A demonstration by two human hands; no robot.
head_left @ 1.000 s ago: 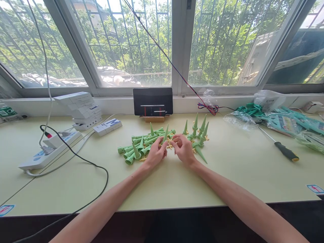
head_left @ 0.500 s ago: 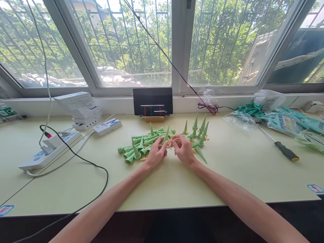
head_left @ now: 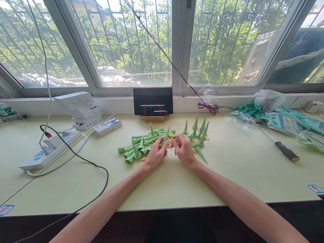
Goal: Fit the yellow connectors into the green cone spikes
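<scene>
My left hand (head_left: 156, 152) is closed on a green watering spike (head_left: 166, 134), its pointed end up. Close beside it, my right hand (head_left: 183, 149) pinches at thumb and fingertips; a small yellow valve seems to be between them, largely hidden. Left of my hands lies a pile of green tubes (head_left: 130, 158), with a few upright green cones (head_left: 136, 152) among them. Small yellow pieces lie under and around my fingers. To the right stand several spikes (head_left: 194, 125) with yellow valves fitted, and one spike (head_left: 201, 154) lies on its side, pointing toward me.
A black tablet (head_left: 153, 96) leans at the window behind the pile. At left are a power strip (head_left: 50, 150), a black cable (head_left: 101, 166), stacked white boxes (head_left: 81, 108) and a lone box (head_left: 107, 127). A screwdriver (head_left: 286, 151) and plastic packets (head_left: 280, 119) lie at right.
Almost nothing differs. The fingers of my right hand have shifted very slightly, while my left hand keeps the spike in the same place.
</scene>
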